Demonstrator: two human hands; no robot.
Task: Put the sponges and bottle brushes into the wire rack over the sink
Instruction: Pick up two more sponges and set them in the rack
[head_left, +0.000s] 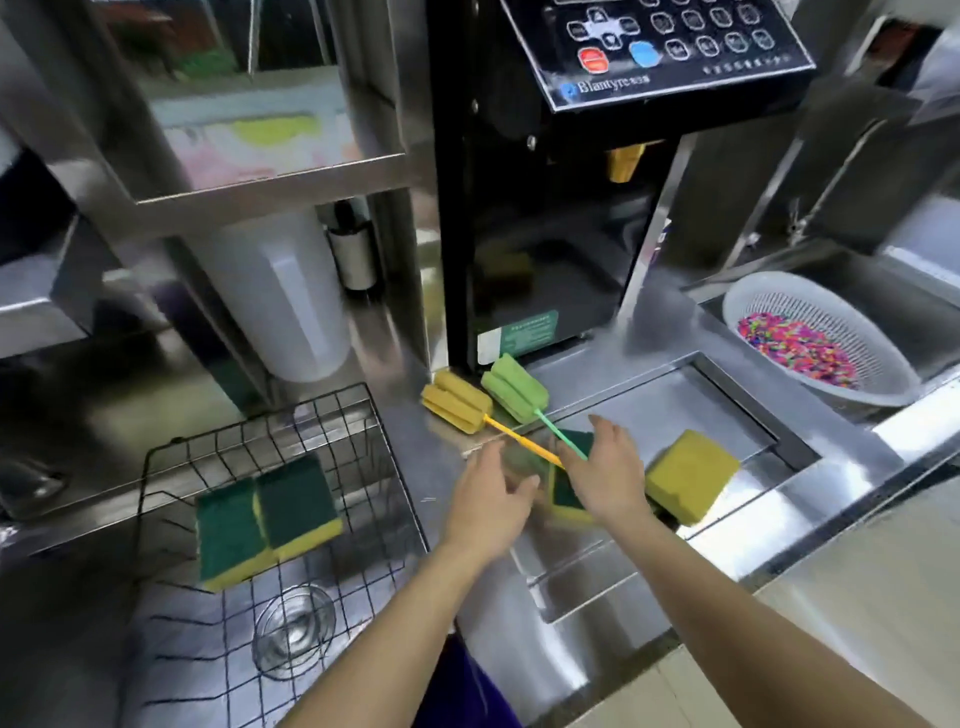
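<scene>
Both open hands, left hand (485, 501) and right hand (605, 467), blur over a half-hidden sponge (569, 491).

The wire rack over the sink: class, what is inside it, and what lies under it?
Inside the wire rack lie two green-and-yellow sponges, side by side. Under it, through the mesh, the steel sink and its round drain show. The sponges cover whatever lies directly beneath them.
</scene>
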